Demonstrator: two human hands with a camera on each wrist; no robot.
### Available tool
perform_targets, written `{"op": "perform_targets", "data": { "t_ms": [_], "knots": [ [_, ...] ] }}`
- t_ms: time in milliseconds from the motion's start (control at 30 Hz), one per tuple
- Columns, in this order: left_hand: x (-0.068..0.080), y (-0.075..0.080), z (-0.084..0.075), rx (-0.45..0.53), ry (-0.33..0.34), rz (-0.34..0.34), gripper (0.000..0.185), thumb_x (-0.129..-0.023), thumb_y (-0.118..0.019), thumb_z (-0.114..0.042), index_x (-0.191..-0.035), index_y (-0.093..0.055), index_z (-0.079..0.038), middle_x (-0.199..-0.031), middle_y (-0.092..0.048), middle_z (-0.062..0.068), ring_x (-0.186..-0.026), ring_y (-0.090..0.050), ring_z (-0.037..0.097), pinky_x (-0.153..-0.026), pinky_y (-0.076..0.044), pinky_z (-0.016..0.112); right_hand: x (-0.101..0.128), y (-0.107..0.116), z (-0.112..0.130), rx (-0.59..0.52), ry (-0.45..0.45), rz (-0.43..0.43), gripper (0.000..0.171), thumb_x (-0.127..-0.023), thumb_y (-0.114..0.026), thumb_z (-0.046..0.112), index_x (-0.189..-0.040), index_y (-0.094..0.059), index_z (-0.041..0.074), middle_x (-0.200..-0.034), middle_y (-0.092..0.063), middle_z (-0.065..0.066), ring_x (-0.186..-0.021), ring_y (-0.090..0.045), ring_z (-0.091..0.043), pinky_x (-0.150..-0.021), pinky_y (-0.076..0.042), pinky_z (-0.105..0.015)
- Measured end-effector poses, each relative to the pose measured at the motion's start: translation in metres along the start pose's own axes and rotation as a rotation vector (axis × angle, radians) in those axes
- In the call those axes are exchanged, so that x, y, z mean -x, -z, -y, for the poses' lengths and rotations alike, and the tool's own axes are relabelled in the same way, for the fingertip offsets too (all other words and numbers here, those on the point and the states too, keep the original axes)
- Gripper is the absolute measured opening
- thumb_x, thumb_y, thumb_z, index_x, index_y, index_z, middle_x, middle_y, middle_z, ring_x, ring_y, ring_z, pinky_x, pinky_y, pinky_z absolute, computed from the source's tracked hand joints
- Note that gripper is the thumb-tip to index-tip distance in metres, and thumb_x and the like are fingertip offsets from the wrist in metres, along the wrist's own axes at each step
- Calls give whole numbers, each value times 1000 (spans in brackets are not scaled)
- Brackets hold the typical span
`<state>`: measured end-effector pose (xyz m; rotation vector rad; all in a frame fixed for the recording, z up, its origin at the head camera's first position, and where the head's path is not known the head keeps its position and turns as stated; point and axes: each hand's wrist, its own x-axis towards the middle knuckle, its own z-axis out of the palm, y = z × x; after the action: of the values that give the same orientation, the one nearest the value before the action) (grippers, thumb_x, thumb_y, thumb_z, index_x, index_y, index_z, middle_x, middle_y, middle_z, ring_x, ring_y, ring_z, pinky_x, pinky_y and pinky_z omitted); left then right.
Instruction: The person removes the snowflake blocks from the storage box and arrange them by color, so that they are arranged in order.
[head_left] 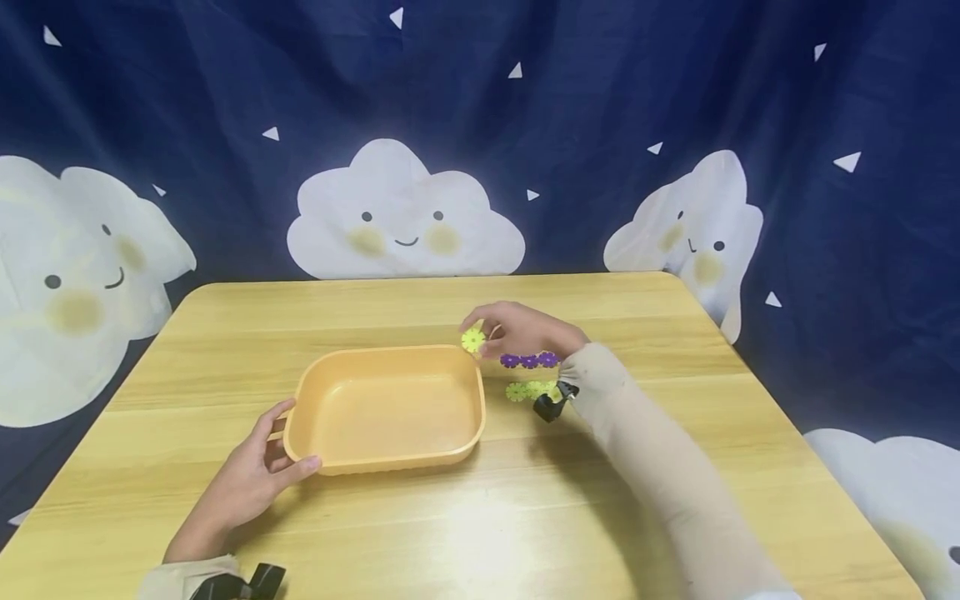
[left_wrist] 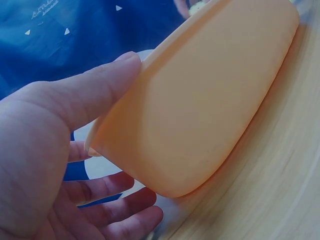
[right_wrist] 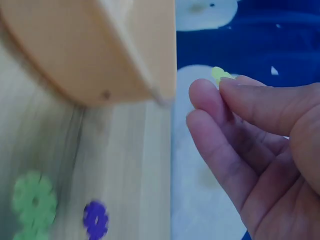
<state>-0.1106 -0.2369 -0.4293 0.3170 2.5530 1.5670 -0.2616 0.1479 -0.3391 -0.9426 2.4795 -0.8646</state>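
Note:
A yellow-orange plastic basin (head_left: 386,467) stands on the wooden table, its inside bare in the head view. My left hand (head_left: 251,471) grips the basin's left end, thumb over the near rim and fingers around the handle side. Just beyond the far right corner of the basin, my right hand (head_left: 517,329) pinches a yellow flower-shaped plastic piece (head_left: 473,340) between thumb and fingers. Below that hand lie a row of purple flower pieces (head_left: 529,361) and a row of yellow-green flower pieces (head_left: 517,392), partly hidden by the right wrist and its camera.
The light wooden table (head_left: 480,542) has rounded far corners. Behind it hangs a dark blue curtain (head_left: 465,92) printed with white clouds and small triangles. A black wrist camera (head_left: 551,406) sits on the right sleeve, over the yellow-green row's end.

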Motion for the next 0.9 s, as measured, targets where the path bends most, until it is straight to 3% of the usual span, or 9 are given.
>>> {"op": "perform_targets", "data": {
  "t_ms": [233,467,633,733,900],
  "knots": [
    [0,0,2,-22,2,-2,91,-89,-73,-20,-153,-10,-3,-139,-36,28,-114,-56,45,-78,-52,19,31,5,-32,-65,-50,-104,43,-88,-70,2,-129,-59,9,-107,-65,-6,-103,-61,-22,-96,-50,-36],
    [-2,0,2,-6,-12,10,91,-89,-72,-17,-153,-9,-1,-138,-36,29,-113,-56,46,-77,-54,20,66,6,-67,-139,-53,-141,41,-89,-66,-3,-128,-56,-1,-102,-65,-16,-97,-62,-27,-98,-48,-45],
    [-1,0,1,-9,-9,15,90,-89,-73,-19,-153,-11,-2,-138,-36,26,-115,-56,44,-78,-55,21,87,4,-87,-165,-93,-181,41,-88,-67,-3,-127,-56,-3,-102,-63,-14,-96,-61,-27,-99,-47,-47],
    [0,3,-1,-44,0,11,90,-89,-73,-23,-153,-13,-2,-138,-37,24,-116,-56,42,-79,-54,20,96,3,-96,-178,-110,-195,40,-89,-66,-4,-127,-55,-5,-97,-63,-13,-91,-62,-26,-96,-49,-45],
    [2,4,-3,-80,22,24,92,-89,-73,-27,-153,-12,0,-140,-35,24,-117,-56,41,-80,-54,22,112,2,-107,-192,-132,-207,40,-89,-65,-5,-127,-53,-9,-88,-63,-12,-83,-64,-25,-80,-56,-36]
  ]
}}
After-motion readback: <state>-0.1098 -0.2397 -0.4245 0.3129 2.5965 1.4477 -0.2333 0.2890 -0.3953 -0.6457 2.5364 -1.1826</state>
